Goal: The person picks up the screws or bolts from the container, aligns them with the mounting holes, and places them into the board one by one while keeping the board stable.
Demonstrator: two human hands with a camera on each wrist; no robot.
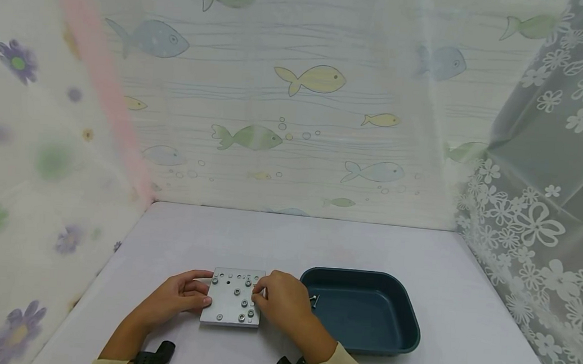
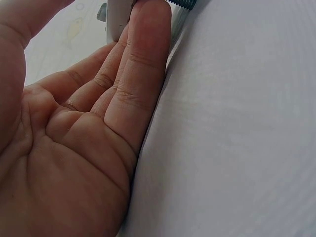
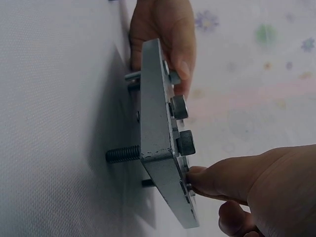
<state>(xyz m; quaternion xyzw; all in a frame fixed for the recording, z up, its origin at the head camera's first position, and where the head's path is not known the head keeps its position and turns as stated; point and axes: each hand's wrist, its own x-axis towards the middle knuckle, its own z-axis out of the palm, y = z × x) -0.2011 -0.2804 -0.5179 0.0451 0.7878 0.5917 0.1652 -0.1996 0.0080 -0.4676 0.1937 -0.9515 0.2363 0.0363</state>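
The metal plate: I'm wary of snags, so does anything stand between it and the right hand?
Nothing visible does. The right hand has its fingertips at the metal plate, by its right edge. The left hand holds the opposite side, and the dark tray stands to the right, not in between.

Head view: downward. Wrist views: close. Plate [image 1: 224, 304] shared.

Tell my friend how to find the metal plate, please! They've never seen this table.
On the white table, find the dark teal tray, then look just left of it, between the person's left hand and right hand. There is the flat, squarish silver metal plate. Unlike the hollow, round-cornered tray, it's dotted with holes and round bolt heads, with threaded shanks poking out underneath.
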